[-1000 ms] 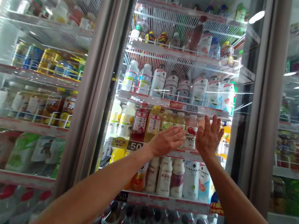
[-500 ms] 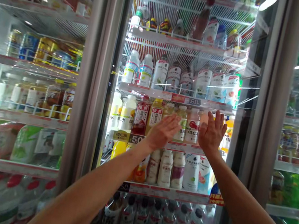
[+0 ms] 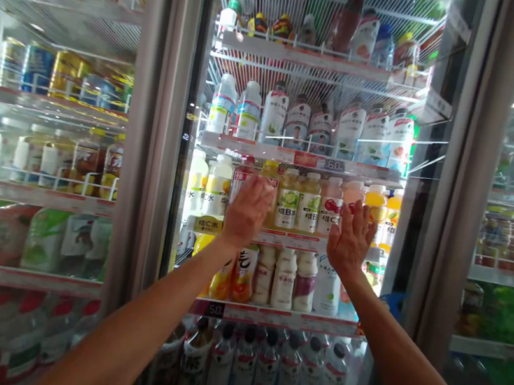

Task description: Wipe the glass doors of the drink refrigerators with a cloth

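Two bare hands up at a cooler shelf, no bottle gripped in either. The left hand has its fingers stretched upward, covering most of the red bottle and much of the yellow-capped bottle. The right hand has its fingers spread a bit, partly in front of the peach-coloured bottle and just beside the orange bottles. Left one's smeared and there are reflections around, so honestly can't tell if either touches a bottle or glass.

Everything on that shelf stands upright, labels out, I'd guess so they read at a glance. Same idea with the yellow tag right under the pale bottles.

Room-wise, the widest gap is between the hands, where the green-labelled bottles and cherry-label bottle show in full or nearly so. Overhead it's tight, the upper shelf runs just above the caps. The left post and right post box in the sides, both well apart from the hands.
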